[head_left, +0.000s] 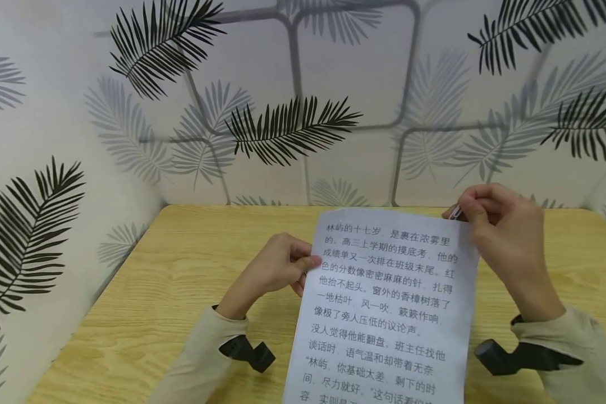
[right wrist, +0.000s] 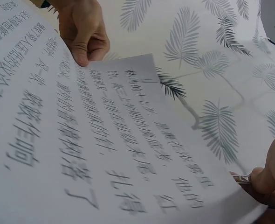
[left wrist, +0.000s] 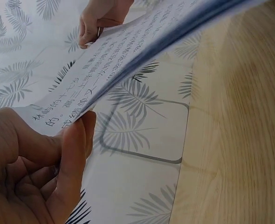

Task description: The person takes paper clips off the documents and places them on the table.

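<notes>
Several sheets of printed paper (head_left: 384,303) stand tilted up above the table in the head view, with lines of Chinese characters facing me. My left hand (head_left: 283,264) pinches their left edge between thumb and fingers. In the left wrist view the layered edge of the paper (left wrist: 142,56) runs away from the left hand (left wrist: 39,163). At the top right corner, my right hand (head_left: 505,235) pinches a small silvery paper clip (head_left: 455,212) against the top edge. The right wrist view shows this paper clip (right wrist: 242,178) at the fingertips of the right hand (right wrist: 272,182), partly covered by them.
Beneath the paper lies a light wood-grain table (head_left: 182,269). Behind it rises a pale wall covering (head_left: 353,67) with leaf patterns. A black wrist camera (head_left: 247,352) is strapped at the left sleeve, another black camera (head_left: 525,357) at the right sleeve.
</notes>
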Demonstrator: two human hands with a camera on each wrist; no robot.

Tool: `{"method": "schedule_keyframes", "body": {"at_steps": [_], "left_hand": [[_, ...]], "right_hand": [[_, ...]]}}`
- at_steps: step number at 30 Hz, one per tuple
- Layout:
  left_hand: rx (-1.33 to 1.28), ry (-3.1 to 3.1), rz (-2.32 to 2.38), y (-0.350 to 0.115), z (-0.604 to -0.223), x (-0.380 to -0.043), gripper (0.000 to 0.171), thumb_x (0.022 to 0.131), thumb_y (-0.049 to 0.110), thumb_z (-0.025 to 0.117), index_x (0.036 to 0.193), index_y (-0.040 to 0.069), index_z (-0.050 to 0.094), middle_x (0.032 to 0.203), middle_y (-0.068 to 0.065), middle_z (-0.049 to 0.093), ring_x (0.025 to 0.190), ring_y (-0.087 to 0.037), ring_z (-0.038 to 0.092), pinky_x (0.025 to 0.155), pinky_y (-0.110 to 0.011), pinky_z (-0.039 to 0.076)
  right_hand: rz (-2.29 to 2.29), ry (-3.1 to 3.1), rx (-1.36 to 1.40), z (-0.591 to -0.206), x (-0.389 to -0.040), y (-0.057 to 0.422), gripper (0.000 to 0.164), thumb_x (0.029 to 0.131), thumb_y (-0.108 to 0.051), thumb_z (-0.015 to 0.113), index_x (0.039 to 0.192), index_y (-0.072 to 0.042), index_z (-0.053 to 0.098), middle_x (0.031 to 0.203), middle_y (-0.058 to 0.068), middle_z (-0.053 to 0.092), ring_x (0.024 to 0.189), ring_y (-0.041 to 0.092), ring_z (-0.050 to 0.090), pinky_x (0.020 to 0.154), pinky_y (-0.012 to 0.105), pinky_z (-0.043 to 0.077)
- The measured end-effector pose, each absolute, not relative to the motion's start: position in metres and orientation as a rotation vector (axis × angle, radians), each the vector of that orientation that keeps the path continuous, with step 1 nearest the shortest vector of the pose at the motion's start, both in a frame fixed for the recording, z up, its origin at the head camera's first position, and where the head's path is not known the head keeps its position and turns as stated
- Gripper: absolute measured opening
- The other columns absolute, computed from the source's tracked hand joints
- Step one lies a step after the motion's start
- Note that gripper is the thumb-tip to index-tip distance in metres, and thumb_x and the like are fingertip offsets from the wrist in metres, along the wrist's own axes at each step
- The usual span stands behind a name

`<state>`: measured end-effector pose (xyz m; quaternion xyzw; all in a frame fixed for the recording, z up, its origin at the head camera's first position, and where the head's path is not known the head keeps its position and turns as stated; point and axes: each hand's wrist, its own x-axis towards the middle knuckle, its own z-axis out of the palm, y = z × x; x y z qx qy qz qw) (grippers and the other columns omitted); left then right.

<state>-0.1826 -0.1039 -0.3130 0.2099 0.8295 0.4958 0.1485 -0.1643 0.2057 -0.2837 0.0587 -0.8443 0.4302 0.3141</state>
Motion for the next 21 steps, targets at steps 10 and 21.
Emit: {"method": "schedule_keyframes", "body": {"at_steps": [10,21], "left_hand": [[0.502,2.459,1.441,-0.118,-0.307,-0.184,0.014,0.095,0.002,0.058,0.095,-0.006,0.070,0.069,-0.010,0.067,0.049,-0.016,0.060,0.053,-0.040,0.060],[0.447,2.426,1.530,-0.127,-0.303,-0.187,0.015,0.095,0.000,0.057,0.098,-0.009,0.068,0.070,-0.012,0.067,0.050,-0.016,0.061,0.059,-0.048,0.060]], "right_hand": [[1.183,-2.227,0.159,-0.279,-0.166,0.219,0.006,0.091,0.002,0.063,0.092,0.008,0.064,0.070,-0.033,0.058,0.060,-0.009,0.060,0.056,0.007,0.050],[1.184,-2.401,0.168,-0.289,-0.171,0.235,0.011,0.095,-0.006,0.060,0.094,0.005,0.064,0.069,-0.027,0.064,0.062,-0.007,0.063,0.054,0.011,0.052]]}}
